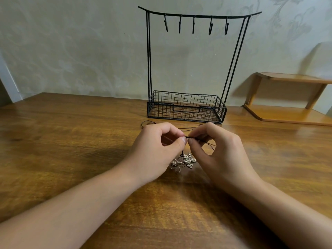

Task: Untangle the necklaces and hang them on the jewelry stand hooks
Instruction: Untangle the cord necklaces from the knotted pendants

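A black wire jewelry stand (186,112) stands at the back of the wooden table (71,144), with a basket base and several bare hooks (193,26) on its top bar. Just in front of it, my left hand (158,151) and my right hand (217,150) pinch the dark necklace cords (188,137) between thumb and forefinger, fingertips almost touching. Two metal pendants (183,161), one flower-shaped and one star-shaped, hang from the cords and rest on the table between my hands. More cord (146,123) loops on the table behind my left hand.
A small wooden shelf (287,97) sits at the back right of the table against the patterned wall. The table's left edge runs near a white door frame (9,83).
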